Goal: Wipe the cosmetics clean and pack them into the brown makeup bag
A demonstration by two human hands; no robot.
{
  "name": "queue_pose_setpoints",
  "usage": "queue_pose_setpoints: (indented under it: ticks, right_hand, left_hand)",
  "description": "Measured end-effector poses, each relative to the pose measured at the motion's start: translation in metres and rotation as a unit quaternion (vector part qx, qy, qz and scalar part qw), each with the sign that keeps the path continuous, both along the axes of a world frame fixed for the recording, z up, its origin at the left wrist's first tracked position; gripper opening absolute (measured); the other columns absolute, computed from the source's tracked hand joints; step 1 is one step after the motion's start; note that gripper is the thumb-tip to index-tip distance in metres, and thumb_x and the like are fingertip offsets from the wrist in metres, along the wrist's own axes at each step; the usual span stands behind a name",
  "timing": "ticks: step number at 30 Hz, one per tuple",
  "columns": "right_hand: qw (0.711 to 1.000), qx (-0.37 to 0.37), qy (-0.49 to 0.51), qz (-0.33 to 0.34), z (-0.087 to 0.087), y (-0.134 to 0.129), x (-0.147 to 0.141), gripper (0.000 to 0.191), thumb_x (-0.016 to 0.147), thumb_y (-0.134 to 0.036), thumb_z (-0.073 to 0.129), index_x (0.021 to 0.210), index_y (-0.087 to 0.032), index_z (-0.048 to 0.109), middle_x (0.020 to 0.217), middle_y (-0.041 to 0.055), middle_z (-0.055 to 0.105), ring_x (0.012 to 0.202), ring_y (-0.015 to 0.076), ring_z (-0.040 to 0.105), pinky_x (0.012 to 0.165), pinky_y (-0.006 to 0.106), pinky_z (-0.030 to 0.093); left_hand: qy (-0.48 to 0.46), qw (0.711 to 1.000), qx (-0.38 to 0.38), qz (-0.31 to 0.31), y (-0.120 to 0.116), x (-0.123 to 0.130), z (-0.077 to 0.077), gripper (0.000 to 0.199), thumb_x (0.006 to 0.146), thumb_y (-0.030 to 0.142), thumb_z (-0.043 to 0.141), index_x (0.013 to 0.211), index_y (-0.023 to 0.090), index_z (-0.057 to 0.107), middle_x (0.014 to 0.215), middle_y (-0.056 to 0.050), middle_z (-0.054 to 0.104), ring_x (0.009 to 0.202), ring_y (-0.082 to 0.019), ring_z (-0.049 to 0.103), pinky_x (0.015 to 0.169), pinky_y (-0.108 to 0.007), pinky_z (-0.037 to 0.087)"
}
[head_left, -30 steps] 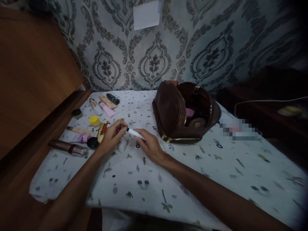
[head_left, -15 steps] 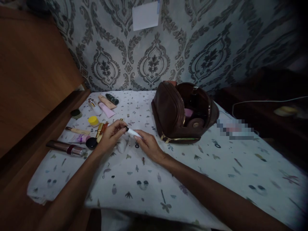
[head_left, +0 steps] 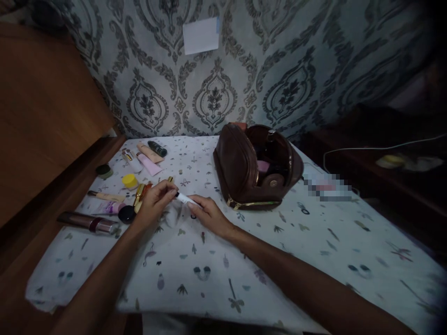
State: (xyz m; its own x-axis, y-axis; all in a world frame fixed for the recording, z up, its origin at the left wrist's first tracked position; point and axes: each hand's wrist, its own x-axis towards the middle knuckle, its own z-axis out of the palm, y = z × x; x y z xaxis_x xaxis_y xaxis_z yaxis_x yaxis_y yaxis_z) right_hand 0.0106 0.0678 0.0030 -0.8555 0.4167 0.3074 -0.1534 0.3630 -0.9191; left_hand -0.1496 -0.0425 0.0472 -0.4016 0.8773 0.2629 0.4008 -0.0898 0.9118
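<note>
Over the worktop (head_left: 169, 267), the left hand (head_left: 154, 199) pinched one end of a white tube (head_left: 184, 198) and the right hand (head_left: 210, 215) gripped the other; cosmetics (head_left: 150, 164) already lay out, while a pink item (head_left: 263, 166) sat inside the open bag (head_left: 234, 156).

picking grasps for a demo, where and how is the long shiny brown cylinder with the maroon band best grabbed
Probably by the middle of the brown cylinder, just left of its maroon band, pinched across its width from above and the near side: it lies on its side, white patterned cloth in front, the white-and-purple squeeze tube close behind.
</note>
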Motion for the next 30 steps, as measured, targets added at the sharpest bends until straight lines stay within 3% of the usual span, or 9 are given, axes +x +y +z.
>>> queue_pose_setpoints:
  ticks: [6,12,16,19,21,23,25,27,30]
  right_hand:
    - [0.999,-0.039,-0.030,0.024,0.003,0.001,0.000,0.036,0.096,-0.048,0.048,0.100,-0.015,0.063,0.069,-0.0026,0.051,0.061,0.0104,0.046,0.055,0.020,0.037]
    - [0.987,0.150,-0.053,-0.010,0.026,0.000,0.005,0.012,0.091,-0.030,0.061,0.091,-0.017,0.064,0.085,0.0006,0.056,0.080,0.0140,0.054,0.074,0.024,0.043]
    - [0.987,0.153,-0.043,-0.005,0.057,0.008,0.020,0.011,0.087,-0.028,0.068,0.090,-0.017,0.068,0.086,0.0015,0.055,0.084,0.0151,0.056,0.076,0.025,0.045]
    - [0.993,0.112,-0.001,-0.027,0.094,0.027,0.043,0.017,0.088,-0.034,0.067,0.095,-0.018,0.068,0.089,0.0022,0.060,0.081,0.0149,0.057,0.073,0.027,0.047]
    - [0.988,0.114,0.051,-0.091,0.125,0.047,0.060,0.031,0.089,-0.039,0.065,0.115,-0.021,0.063,0.095,0.0027,0.061,0.081,0.0151,0.058,0.071,0.027,0.049]
    - [0.968,0.168,0.058,-0.176,0.153,0.071,0.076,0.050,0.092,-0.042,0.061,0.137,-0.027,0.049,0.093,0.0017,0.060,0.078,0.0150,0.057,0.068,0.028,0.049]
    - [0.936,0.243,0.078,-0.243,0.174,0.096,0.089,0.057,0.093,-0.044,0.058,0.145,-0.027,0.040,0.090,0.0012,0.059,0.077,0.0155,0.057,0.067,0.028,0.049]
    - [0.903,0.311,0.094,-0.281,0.184,0.119,0.097,0.055,0.091,-0.042,0.062,0.141,-0.026,0.045,0.086,0.0012,0.058,0.075,0.0160,0.056,0.065,0.028,0.048]
    - [0.875,0.365,0.067,-0.312,0.178,0.145,0.104,0.043,0.087,-0.033,0.066,0.128,-0.024,0.057,0.078,-0.0011,0.054,0.068,0.0144,0.052,0.064,0.027,0.046]
  left_hand:
    - [0.012,1.000,0.010,0.019,-0.002,0.004,0.000,0.025,0.088,0.044,0.061,0.089,0.019,0.065,0.073,0.000,0.059,0.066,-0.014,0.052,0.058,-0.023,0.039]
    - [0.022,0.999,0.014,-0.029,-0.006,0.006,-0.002,0.022,0.086,0.042,0.064,0.093,0.022,0.069,0.085,-0.003,0.067,0.078,-0.019,0.061,0.068,-0.026,0.048]
    - [-0.023,0.999,0.042,-0.015,-0.009,0.010,-0.004,0.033,0.086,0.045,0.064,0.112,0.025,0.066,0.084,-0.003,0.065,0.075,-0.018,0.060,0.063,-0.025,0.046]
    - [-0.019,0.999,0.043,-0.022,-0.010,0.010,-0.007,0.033,0.090,0.046,0.059,0.114,0.024,0.065,0.081,-0.003,0.063,0.073,-0.018,0.058,0.060,-0.025,0.044]
    - [-0.003,0.999,0.024,-0.030,-0.010,0.008,-0.010,0.031,0.091,0.046,0.057,0.111,0.024,0.065,0.080,-0.003,0.063,0.072,-0.017,0.058,0.059,-0.024,0.043]
    - [0.015,0.999,0.000,-0.037,-0.009,0.007,-0.011,0.031,0.092,0.048,0.055,0.108,0.023,0.065,0.078,-0.003,0.063,0.071,-0.017,0.058,0.059,-0.024,0.044]
    - [0.043,0.997,-0.025,-0.052,-0.008,0.007,-0.011,0.033,0.093,0.049,0.052,0.106,0.022,0.066,0.077,-0.002,0.063,0.070,-0.017,0.059,0.060,-0.024,0.045]
    - [0.079,0.994,-0.041,-0.066,-0.007,0.007,-0.009,0.034,0.093,0.050,0.050,0.104,0.022,0.067,0.075,-0.002,0.062,0.070,-0.017,0.059,0.061,-0.024,0.046]
    - [0.122,0.988,-0.057,-0.075,-0.006,0.007,-0.008,0.037,0.093,0.052,0.049,0.101,0.022,0.068,0.074,-0.001,0.062,0.068,-0.016,0.060,0.061,-0.023,0.047]
